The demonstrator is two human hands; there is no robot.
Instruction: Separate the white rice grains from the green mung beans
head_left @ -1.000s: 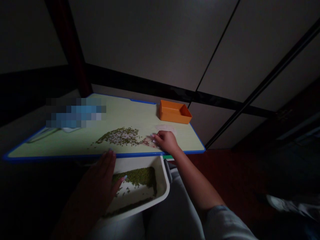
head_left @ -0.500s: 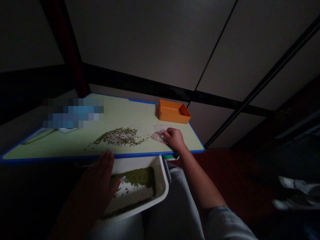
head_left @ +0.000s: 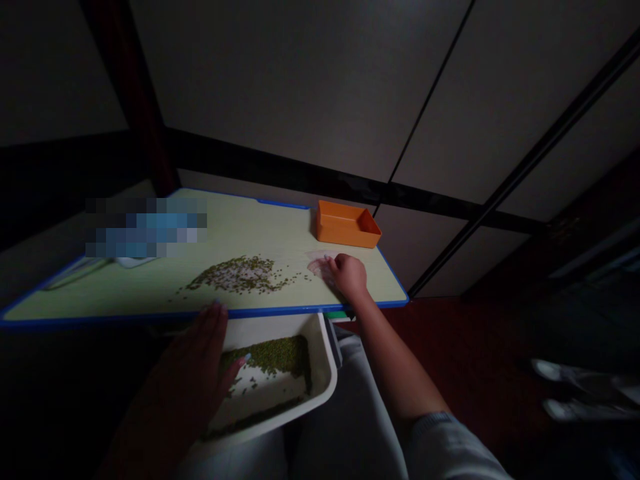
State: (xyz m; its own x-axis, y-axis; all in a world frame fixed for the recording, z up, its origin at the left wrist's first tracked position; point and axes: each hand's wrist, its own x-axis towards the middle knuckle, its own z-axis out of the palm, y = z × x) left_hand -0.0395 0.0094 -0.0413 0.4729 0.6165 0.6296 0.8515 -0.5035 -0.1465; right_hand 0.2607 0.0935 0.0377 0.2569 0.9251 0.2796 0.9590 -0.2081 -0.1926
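Note:
My right hand [head_left: 349, 275] is closed over the right part of the table, thumb and fingers pressed together. Whatever is in its fingers, if anything, is hidden. Under and beside its fingertips lies a pale pinkish patch [head_left: 318, 264], too unclear to name. Left of it, small green-brown grains [head_left: 240, 274] are spread in a loose pile, a few straying toward this hand. My left hand [head_left: 203, 343] rests with fingers stretched at the table's blue front edge, thumb apart, over a white tub [head_left: 327, 373]. Green grains [head_left: 280, 355] lie inside the tub, heaped at its far side.
An orange box [head_left: 345, 230] stands on the pale table [head_left: 280, 230] at the back right. A blurred-out blue object [head_left: 155, 230] sits at the left, with a cord beside it. Panelled doors rise behind. A person's shoes [head_left: 555, 408] show on the red floor at right.
My right fingertips have shifted slightly, and the pinkish patch beside them has changed shape with fewer dark specks on it. My left hand has stayed in place. The shoes at right have moved.

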